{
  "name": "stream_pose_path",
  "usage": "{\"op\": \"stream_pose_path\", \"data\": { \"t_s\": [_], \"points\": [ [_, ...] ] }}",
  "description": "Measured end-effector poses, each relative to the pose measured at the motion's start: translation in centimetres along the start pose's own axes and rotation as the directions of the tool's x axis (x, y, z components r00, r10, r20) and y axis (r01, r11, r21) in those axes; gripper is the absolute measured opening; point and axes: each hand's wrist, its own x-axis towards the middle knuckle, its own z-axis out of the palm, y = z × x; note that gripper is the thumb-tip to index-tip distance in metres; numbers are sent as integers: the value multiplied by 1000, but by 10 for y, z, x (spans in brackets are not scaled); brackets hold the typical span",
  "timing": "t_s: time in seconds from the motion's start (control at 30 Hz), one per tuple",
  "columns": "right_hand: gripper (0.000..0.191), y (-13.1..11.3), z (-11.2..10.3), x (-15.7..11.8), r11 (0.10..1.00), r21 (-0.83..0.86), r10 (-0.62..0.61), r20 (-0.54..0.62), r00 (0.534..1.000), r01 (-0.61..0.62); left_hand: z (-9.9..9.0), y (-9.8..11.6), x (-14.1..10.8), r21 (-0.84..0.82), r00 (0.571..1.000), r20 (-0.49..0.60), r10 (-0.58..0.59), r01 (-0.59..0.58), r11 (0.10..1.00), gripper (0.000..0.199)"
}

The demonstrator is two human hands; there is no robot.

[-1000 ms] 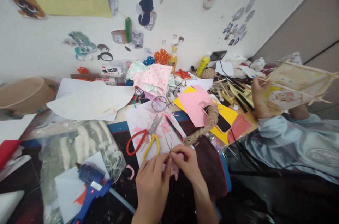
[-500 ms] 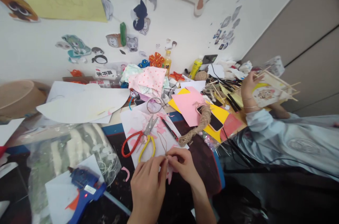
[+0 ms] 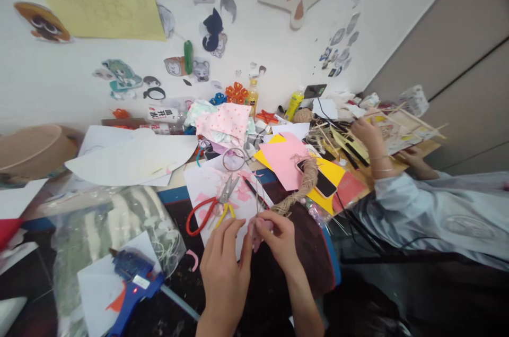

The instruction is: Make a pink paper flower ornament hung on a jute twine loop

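One half-second on, pinches the pink piece (image 3: pixel 256 240) firmly between right thumb and index, the right fingers (image 3: pixel 273 239) closed on it low in front of the body. Curves the left fingers (image 3: pixel 230 235) loosely alongside, index parted from thumb; cannot tell whether the thumb touches the piece. Earlier, met tip to tip with the right. Seems to leave most of the holding to the right side. Shows less pink hanging below the grip than before, and leans the twine loop (image 3: pixel 257 198) rightward, in front of the pen (image 3: pixel 249 186), rather than toward the scissors (image 3: pixel 225 195). Hides more of their yellow handle now behind the left index. Farther right: a co-worker's hand (image 3: pixel 369 138) beside the frame (image 3: pixel 403 129), lowered toward the tabletop (image 3: pixel 177 182) instead of held up.
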Motion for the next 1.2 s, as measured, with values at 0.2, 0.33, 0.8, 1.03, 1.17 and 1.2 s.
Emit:
{"op": "stream_pose_path", "data": {
  "t_s": [0.2,0.33,0.8,1.03,1.17,1.2],
  "points": [
    [10,-11,-2,12,987,-66,-150,-1,989,150,9,8,16,-30,999,-46,12,-13,999,15],
    [11,-16,-6,18,971,-96,-215,56,975,220,10,9,22,-16,1000,-2,-26,26,1000,7],
    [10,2,-8,17,980,-122,-139,126,982,154,10,4,16,46,993,115,-24,19,999,5],
    [16,41,-5,8,995,-101,-22,1,1000,22,-38,-19,-33,236,1000,11,-17,14,972,12],
    [17,49,-6,2,996,-87,11,8,1000,-10,-88,-52,-77,484,986,-139,-88,145,863,15],
    [17,50,-6,1,996,-83,16,10,1000,-16,-99,-59,-87,548,977,-167,-130,202,811,18]
  ]
}}
